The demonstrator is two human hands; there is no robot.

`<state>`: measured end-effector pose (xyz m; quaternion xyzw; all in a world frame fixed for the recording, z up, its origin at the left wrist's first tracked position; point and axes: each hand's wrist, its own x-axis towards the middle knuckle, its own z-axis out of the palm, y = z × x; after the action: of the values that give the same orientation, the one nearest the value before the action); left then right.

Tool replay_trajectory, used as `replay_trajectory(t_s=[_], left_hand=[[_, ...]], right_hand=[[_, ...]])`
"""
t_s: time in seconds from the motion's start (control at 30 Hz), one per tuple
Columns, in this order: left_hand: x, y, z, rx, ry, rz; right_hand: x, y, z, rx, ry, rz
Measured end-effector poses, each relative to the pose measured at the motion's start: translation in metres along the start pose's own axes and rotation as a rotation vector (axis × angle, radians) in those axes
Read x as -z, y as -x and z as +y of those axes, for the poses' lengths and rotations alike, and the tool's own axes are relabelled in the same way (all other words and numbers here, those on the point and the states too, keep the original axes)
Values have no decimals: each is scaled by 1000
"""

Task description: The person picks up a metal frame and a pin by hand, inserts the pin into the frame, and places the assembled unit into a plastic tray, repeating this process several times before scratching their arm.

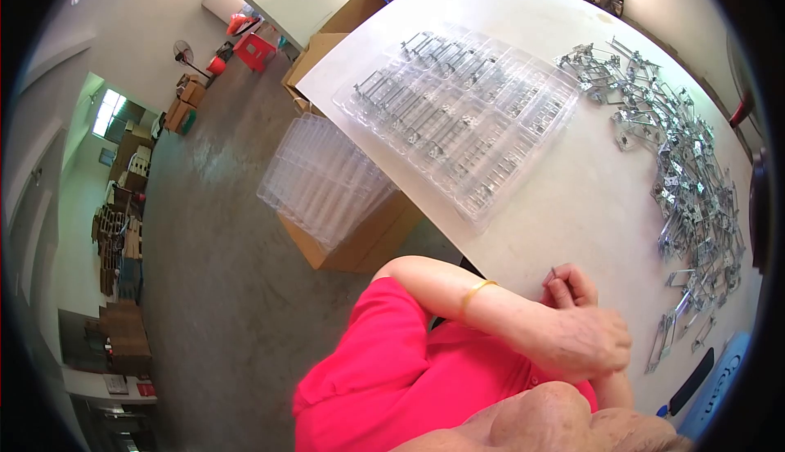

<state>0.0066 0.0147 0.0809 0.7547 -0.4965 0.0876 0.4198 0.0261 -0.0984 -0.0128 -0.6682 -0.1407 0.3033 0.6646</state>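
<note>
My left hand, below a yellow bangle on the wrist, lies across my right forearm with its fingers curled. What those fingers hold, if anything, is hidden. Just beyond it, my right hand is closed at the near table edge, thumb against fingers. A small thin dark piece pokes out of that pinch, too small to name. To the right spreads a heap of shiny metal bracket-like parts. Farther up the table sit clear plastic compartment trays, with rows of similar metal parts in them.
More clear trays are stacked on a cardboard box left of the white table. A blue item lettered "Clean" and a black strip lie at lower right. A red stool stands on the floor far off.
</note>
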Motion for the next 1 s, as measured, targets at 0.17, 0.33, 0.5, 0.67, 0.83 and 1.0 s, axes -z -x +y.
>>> replay_trajectory(t_s=[0.17,0.33,0.5,0.67,0.83,1.0], left_hand=[[-52,-29,7,76,553,-240],[-80,-66,12,-1,693,-792],[-102,-79,25,-4,797,-845],[-118,-84,34,37,874,-829],[-121,-84,44,71,925,-805],[-129,-85,40,100,953,-785]], right_hand=[[21,-14,8,237,-23,142],[32,-18,7,264,7,189],[30,-19,6,243,-48,221],[33,-19,11,234,-8,175],[32,-20,10,223,30,176],[30,-20,10,203,17,173]])
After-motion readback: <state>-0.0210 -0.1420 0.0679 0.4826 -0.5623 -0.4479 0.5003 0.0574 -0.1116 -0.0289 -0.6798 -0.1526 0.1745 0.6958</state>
